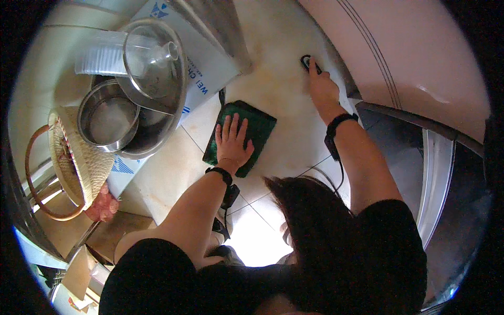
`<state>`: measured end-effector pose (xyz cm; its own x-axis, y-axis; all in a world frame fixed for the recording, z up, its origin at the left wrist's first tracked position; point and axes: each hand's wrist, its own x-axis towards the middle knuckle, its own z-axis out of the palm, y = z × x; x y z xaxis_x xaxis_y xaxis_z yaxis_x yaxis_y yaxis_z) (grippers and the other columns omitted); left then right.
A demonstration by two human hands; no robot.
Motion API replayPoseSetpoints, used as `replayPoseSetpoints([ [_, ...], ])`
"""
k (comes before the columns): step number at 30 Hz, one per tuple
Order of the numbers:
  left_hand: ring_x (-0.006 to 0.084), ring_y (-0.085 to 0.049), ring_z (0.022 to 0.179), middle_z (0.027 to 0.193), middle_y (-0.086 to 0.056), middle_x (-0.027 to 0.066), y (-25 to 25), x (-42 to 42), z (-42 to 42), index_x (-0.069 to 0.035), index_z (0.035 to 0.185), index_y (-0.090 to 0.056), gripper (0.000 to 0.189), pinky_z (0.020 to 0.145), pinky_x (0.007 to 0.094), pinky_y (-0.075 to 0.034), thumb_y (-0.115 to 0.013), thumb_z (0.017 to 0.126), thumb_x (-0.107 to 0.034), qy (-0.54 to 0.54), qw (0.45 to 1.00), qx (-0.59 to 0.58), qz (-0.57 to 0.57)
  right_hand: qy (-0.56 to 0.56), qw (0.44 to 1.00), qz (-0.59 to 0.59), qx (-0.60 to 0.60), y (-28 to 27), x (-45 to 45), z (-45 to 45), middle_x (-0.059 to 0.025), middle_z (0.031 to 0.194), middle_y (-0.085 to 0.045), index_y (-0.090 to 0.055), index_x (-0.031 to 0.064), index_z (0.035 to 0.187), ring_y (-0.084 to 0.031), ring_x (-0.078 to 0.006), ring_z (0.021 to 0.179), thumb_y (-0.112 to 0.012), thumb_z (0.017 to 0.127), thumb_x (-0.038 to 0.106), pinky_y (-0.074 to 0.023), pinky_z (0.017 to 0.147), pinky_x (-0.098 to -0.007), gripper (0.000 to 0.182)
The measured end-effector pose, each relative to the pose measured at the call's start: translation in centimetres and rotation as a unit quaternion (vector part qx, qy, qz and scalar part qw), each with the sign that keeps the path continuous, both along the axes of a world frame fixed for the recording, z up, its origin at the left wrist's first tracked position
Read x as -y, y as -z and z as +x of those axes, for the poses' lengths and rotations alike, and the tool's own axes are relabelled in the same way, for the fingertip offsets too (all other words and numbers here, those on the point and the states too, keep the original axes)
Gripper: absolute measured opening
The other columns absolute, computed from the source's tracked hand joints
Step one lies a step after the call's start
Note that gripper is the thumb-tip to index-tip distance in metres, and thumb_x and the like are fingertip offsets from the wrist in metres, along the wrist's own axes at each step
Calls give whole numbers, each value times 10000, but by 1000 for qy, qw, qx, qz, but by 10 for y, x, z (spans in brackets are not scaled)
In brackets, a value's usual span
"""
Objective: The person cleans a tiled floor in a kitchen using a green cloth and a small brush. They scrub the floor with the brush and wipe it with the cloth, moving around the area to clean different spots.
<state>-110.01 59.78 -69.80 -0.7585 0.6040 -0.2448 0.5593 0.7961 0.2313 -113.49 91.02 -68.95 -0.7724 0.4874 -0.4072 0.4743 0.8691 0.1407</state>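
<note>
My left hand (233, 145) lies flat with fingers spread on top of a dark green, flat rectangular object (258, 126) with dark edges. The green object rests tilted on the tiled floor, and a short black strap or cord (222, 96) shows at its upper corner. Further forward and to the right, my right hand (323, 88) grips a small black oval object (305, 61) with a paler middle, index finger extended along it. Its exact kind cannot be made out. Black bands with small boxes and cables circle both wrists.
A white box with blue printing (214, 75) stands at left. Metal bowls (80, 122), a stack of clear plastic cups (100, 53) and a clear dome lid (170, 50) sit above it. A woven basket (96, 157) is beside them. A pale striped panel (413, 51) curves along the right.
</note>
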Motion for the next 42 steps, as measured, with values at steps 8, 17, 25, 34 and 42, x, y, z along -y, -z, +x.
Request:
replayPoseSetpoints([
  [8, 335, -147, 1412, 1528, -199, 123, 2, -3, 2, -126, 1434, -328, 684, 1124, 532, -87, -510, 815, -353, 17, 1000, 5, -14, 4, 1000, -20, -5, 19, 5, 9, -239, 1019, -602, -105, 191, 1495, -653, -347, 877, -485, 904, 133, -547, 697, -447, 705],
  [17, 315, -159, 1411, 1522, -218, 110, 0, -2, 3, -147, 1418, -356, 658, 1127, 527, -92, -527, 810, -332, -1, 1000, 11, 6, 11, 996, -92, -6, 2, 9, 8, -238, 961, -635, -95, 114, 1489, -650, -352, 828, -509, 872, 97, -542, 705, -419, 743],
  [25, 291, -162, 1414, 1527, -216, 82, 1, -2, 2, -183, 1422, -348, 642, 1128, 521, -98, -501, 826, -364, 0, 1000, 6, -7, 11, 995, -98, -23, 3, 9, 1, -243, 893, -643, -85, 121, 1488, -646, -366, 769, -522, 879, 140, -519, 679, -463, 749],
  [34, 298, -180, 1406, 1517, -233, 88, 1, 4, 1, -173, 1408, -373, 639, 1125, 525, -99, -516, 813, -357, 11, 1000, 2, 11, 6, 999, -44, -9, -8, -17, -10, -254, 1029, -606, -172, 196, 1486, -652, -355, 886, -511, 907, 168, -552, 712, -452, 671],
  [42, 295, -156, 1414, 1526, -217, 89, 1, 2, 2, -176, 1414, -368, 631, 1128, 520, -89, -492, 831, -384, 6, 1000, 8, -19, -6, 1000, -22, -18, 5, -1, -4, -211, 918, -610, -130, 181, 1496, -658, -320, 805, -531, 877, 116, -549, 633, -389, 741],
])
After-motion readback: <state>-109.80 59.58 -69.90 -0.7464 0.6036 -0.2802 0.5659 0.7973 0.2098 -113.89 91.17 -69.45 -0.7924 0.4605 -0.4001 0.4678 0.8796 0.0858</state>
